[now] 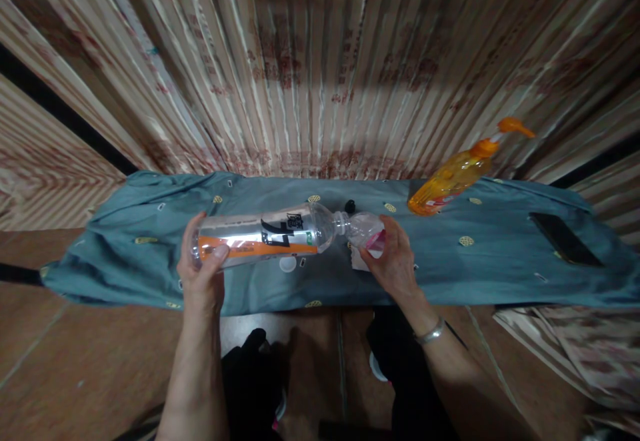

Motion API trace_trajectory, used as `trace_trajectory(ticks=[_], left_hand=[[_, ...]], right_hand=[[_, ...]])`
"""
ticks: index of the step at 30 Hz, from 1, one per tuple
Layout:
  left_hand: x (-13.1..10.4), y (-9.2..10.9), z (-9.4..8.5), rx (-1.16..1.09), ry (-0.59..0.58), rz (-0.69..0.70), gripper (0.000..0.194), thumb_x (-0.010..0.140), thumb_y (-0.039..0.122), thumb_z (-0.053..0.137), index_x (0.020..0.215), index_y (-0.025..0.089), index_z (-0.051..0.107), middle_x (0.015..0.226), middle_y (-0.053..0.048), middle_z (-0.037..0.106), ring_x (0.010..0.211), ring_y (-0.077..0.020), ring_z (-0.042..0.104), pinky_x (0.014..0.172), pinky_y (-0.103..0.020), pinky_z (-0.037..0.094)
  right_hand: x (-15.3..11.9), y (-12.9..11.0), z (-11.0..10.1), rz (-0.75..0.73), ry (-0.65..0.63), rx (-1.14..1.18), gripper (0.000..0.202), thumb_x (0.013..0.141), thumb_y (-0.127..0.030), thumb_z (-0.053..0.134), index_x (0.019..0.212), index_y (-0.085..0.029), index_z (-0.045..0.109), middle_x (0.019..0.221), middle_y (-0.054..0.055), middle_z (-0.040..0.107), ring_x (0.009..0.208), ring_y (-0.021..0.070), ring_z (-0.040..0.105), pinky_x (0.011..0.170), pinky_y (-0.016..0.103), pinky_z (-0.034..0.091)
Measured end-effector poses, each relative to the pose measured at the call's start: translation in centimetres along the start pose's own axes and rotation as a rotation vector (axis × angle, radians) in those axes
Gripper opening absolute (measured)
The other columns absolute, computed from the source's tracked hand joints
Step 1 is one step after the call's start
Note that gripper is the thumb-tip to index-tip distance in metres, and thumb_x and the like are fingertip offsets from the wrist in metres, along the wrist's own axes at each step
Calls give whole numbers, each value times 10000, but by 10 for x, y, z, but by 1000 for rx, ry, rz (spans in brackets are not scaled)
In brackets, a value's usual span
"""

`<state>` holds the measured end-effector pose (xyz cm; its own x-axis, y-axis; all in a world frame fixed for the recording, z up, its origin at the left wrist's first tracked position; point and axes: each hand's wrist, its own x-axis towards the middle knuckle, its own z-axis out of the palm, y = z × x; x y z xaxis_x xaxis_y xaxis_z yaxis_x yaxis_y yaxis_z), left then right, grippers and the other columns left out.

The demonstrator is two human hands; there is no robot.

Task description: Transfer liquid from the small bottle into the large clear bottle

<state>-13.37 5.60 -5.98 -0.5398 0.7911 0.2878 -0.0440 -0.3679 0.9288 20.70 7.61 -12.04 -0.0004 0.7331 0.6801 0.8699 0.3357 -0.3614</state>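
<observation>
My left hand (203,254) is wrapped round the base of a large clear plastic bottle (255,237) with an orange and silver label. The bottle lies sideways over the cloth, its neck pointing right, and looks empty. My right hand (393,257) grips a smaller clear plastic bottle (364,227) with a pink patch, partly hidden by the fingers. Its narrow end meets the large bottle's mouth; whether they are joined I cannot tell. Just below the large bottle a white round cap (287,264) rests on the cloth.
Teal cloth (440,274) with pineapple prints covers a narrow table. An orange pump bottle (447,181) stands at the back right, with a dark phone (565,239) farther right. A small black object (350,206) lies behind the bottle necks. Pleated curtain (320,74) hangs behind.
</observation>
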Motion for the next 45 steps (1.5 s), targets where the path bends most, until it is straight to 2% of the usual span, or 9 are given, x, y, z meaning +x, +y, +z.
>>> trace_trajectory(ticks=[5, 11, 15, 30, 38, 45], left_hand=[[0, 0, 0, -21, 2, -25, 861, 507, 518, 971, 1282, 262, 696, 1188, -60, 758, 1108, -300, 721, 1052, -475, 562], [0, 0, 0, -1, -9, -17, 805, 553, 491, 949, 1289, 284, 696, 1205, -59, 770, 1089, -287, 739, 1000, -440, 591], [-1, 2, 3, -57, 28, -39, 834, 481, 453, 978, 1249, 255, 719, 1137, -53, 788, 1003, -255, 736, 938, -391, 597], [1, 3, 4, -86, 16, -35, 784, 463, 428, 988, 1202, 302, 759, 1117, -26, 791, 1007, -258, 736, 980, -410, 579], [1, 4, 5, -78, 34, -38, 800, 429, 435, 993, 1187, 312, 770, 1091, -11, 784, 1053, -261, 727, 1058, -425, 546], [1, 6, 6, -89, 31, -23, 758, 433, 426, 994, 1153, 313, 785, 1069, 1, 799, 985, -237, 736, 988, -397, 584]], right_hand=[[-1, 1, 1, 5, 5, 8, 651, 873, -323, 694, 1467, -177, 473, 1403, 199, 645, 1316, 364, 618, 1098, 603, 552], [-3, 4, 3, -10, 17, 6, 702, 870, -328, 715, 1498, -169, 446, 1395, 204, 651, 1309, 370, 622, 1087, 605, 562], [-3, 3, 3, -14, 22, 2, 710, 878, -318, 708, 1514, -173, 429, 1407, 206, 647, 1322, 371, 619, 1087, 606, 563], [-2, 3, 2, -31, 25, 9, 698, 869, -308, 721, 1496, -187, 438, 1404, 194, 649, 1314, 363, 622, 1090, 601, 565], [-2, 2, 3, -1, 14, 7, 718, 867, -311, 715, 1515, -188, 430, 1411, 196, 646, 1317, 364, 626, 1091, 607, 563], [-1, 0, 1, -1, 9, 8, 720, 858, -289, 720, 1514, -189, 440, 1392, 191, 657, 1310, 360, 630, 1082, 598, 571]])
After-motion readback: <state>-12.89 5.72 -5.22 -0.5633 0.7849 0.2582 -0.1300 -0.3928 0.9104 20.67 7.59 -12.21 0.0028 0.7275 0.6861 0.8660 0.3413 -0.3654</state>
